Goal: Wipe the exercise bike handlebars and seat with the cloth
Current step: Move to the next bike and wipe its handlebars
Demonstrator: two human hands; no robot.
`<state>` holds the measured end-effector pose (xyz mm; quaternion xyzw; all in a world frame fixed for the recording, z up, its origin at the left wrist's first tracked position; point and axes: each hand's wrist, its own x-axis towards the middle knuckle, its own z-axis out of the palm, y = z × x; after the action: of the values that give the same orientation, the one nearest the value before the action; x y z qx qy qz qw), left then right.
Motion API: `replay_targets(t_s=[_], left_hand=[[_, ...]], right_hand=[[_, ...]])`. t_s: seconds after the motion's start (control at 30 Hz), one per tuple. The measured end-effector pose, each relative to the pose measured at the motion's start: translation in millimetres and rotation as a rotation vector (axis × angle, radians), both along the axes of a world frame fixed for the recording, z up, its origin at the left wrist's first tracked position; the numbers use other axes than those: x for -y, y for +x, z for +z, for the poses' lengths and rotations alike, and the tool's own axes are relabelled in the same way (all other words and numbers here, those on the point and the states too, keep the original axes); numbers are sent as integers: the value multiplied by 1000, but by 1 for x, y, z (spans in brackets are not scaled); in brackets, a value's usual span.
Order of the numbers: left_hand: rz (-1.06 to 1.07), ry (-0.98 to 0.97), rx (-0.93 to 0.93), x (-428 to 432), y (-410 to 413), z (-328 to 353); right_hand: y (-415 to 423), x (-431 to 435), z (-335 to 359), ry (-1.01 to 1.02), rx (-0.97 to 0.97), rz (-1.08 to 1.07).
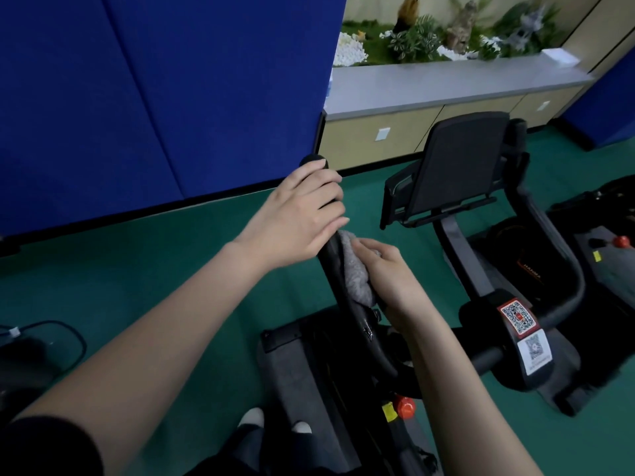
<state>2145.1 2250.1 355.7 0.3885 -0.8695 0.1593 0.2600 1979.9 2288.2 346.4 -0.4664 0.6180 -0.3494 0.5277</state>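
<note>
One grey cloth (357, 273), bunched, lies pressed against the right side of the black handlebar (364, 324), about midway along its rising length. The right hand (388, 273) grips it, fingers close together and curled round the fabric, the knuckles facing up.

One left hand (299, 214) sits higher on the same handlebar, just above the cloth. Its fingers lie a little apart and lightly curled over the bar, with the thumb along the rounded tip. Both forearms are bare; a dark sleeve (51, 448) shows at lower left.

One red knob (404, 407) with a yellow tag beside it sits low on the bike frame, under the handlebar. Two pale shoe tips (252, 416) show next to it.

Two QR stickers (519, 317), one red-framed above one white, sit on the frame's clamp at right. One upright black panel (457, 166) stands on a post behind that. A second red knob (622, 241) shows on dark equipment at the far right edge.

One green floor (171, 262) runs beneath everything. One blue wall panel (137, 97) fills the upper left. One low cabinet (395, 132) with a grey top stands at the back, with plants (429, 36) and white stones above it. One dark cable (62, 334) loops on the floor at far left.
</note>
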Motion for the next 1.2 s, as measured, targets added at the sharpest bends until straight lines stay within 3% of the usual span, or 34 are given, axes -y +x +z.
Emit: replay_targets(t_s=[0.2, 0.37, 0.47, 0.57, 0.73, 0.93, 1.2], left_hand=[[-20, -22, 37, 7, -6, -3], [-23, -53, 18, 9, -6, -7], [-21, -79, -8, 10, -9, -9], [-19, -97, -34, 10, -10, -11], [-5, -106, -47, 9, -12, -14], [-18, -106, -36, 10, -9, -15], [-77, -137, -87, 15, -6, -19]], right_hand=[[12, 14, 9, 63, 92, 28], [-15, -1, 1, 201, 179, 172], [-10, -1, -1, 174, 230, 114], [-4, -5, -2, 24, 54, 101], [-15, -25, -2, -282, -426, 192], [-7, -36, -2, -512, -511, 47], [19, -38, 4, -603, -608, -144]])
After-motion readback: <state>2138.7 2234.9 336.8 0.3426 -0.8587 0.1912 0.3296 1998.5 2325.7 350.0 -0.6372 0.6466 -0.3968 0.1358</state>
